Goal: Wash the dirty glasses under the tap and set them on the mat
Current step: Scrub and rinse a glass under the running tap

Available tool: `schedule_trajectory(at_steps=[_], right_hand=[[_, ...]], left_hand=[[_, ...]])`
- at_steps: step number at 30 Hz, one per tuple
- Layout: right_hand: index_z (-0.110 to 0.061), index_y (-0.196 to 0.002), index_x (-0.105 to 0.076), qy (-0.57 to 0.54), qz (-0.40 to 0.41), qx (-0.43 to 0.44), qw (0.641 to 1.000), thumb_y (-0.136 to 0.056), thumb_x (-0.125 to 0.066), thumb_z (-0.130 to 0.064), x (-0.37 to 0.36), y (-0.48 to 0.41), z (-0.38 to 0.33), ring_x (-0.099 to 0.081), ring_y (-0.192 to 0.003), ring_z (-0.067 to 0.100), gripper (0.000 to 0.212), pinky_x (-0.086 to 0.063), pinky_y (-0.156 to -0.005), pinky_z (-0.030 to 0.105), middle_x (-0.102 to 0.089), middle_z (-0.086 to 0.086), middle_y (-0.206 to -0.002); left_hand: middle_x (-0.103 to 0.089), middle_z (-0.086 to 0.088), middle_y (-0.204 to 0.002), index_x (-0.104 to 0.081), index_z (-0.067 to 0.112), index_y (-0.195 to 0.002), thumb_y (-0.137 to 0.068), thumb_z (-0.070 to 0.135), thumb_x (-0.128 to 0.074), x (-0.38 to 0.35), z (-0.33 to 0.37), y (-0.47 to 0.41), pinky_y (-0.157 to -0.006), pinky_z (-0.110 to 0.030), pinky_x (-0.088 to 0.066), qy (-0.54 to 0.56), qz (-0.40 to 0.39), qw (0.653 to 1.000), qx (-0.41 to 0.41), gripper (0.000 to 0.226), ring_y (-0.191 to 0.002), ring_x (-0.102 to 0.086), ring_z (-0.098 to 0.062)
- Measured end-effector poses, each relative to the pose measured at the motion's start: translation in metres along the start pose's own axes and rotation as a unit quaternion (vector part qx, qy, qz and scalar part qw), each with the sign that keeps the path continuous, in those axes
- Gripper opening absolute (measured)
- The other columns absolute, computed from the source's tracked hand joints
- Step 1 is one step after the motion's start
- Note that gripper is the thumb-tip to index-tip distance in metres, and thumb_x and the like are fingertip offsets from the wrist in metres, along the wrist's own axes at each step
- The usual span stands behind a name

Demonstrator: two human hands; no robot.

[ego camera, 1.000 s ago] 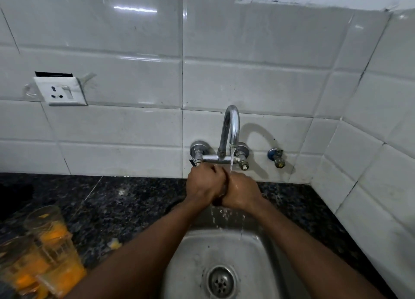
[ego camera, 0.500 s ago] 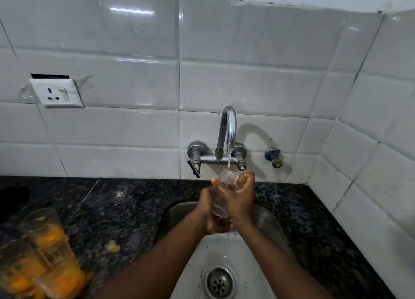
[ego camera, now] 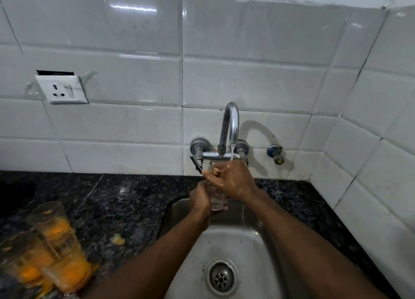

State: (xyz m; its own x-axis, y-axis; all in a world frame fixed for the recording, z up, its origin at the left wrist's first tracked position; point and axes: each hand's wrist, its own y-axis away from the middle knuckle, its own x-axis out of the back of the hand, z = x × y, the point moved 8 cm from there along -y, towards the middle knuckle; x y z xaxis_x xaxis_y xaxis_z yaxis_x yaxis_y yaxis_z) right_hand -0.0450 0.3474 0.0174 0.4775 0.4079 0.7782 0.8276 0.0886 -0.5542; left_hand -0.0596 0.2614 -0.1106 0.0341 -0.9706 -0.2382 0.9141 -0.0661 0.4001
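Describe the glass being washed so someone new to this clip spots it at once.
Find the steel sink, then the chrome tap above it. Under the running water, the left hand and right hand hold a clear glass. Unlike the orange-smeared glasses standing on the counter at left, it is see-through and held.

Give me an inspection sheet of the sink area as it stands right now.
Surface: dark speckled counter; steel sink set in it.
Job's things: clear glass held under the running tap; dirty glasses with orange residue on the counter, left, blurred; mat not in view.
Clutter: orange scrap on the counter.
Hands: left hand grips the glass low; right hand curls round its rim.
Cables: nothing seen.
Surroundings: white tiled wall, wall socket, small valve.
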Motion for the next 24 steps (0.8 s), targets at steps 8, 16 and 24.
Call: schedule_trajectory(at_steps=[8, 16, 24], right_hand=[[-0.023, -0.059, -0.063, -0.033, 0.174, 0.003, 0.984, -0.089, -0.065, -0.03, 0.025, 0.007, 0.014, -0.045, -0.042, -0.002, 0.032, -0.045, -0.057, 0.016, -0.054, -0.013, -0.048], [-0.014, -0.084, -0.072, -0.52, 0.033, -0.481, 0.705, -0.101, -0.046, -0.038, -0.054, 0.079, 0.047, -0.065, -0.067, 0.017, 0.039, -0.046, -0.057, 0.026, -0.072, 0.005, -0.076], [-0.014, -0.071, -0.062, -0.711, 0.106, -0.505, 0.478, -0.096, -0.054, -0.026, -0.084, 0.082, 0.035, -0.045, -0.044, 0.009, 0.029, -0.038, -0.037, 0.019, -0.054, 0.001, -0.058]], left_hand=[[-0.066, -0.023, -0.104, -0.061, 0.001, -0.116, -0.101, 0.051, -0.034, 0.003, -0.015, -0.001, -0.072, -0.042, -0.055, 0.018, -0.052, 0.993, 0.102, 0.058, -0.093, -0.064, -0.037], [-0.065, 0.0, -0.084, -0.065, 0.018, -0.092, -0.088, 0.046, -0.054, -0.018, 0.101, 0.028, -0.066, -0.028, -0.042, -0.474, 0.106, 0.822, -0.297, 0.03, -0.075, -0.058, -0.021], [-0.068, -0.009, -0.105, -0.065, 0.019, -0.114, -0.092, 0.039, -0.048, -0.061, 0.112, 0.057, -0.075, -0.036, -0.053, -0.592, 0.054, 0.662, -0.457, 0.035, -0.09, -0.066, -0.027]])
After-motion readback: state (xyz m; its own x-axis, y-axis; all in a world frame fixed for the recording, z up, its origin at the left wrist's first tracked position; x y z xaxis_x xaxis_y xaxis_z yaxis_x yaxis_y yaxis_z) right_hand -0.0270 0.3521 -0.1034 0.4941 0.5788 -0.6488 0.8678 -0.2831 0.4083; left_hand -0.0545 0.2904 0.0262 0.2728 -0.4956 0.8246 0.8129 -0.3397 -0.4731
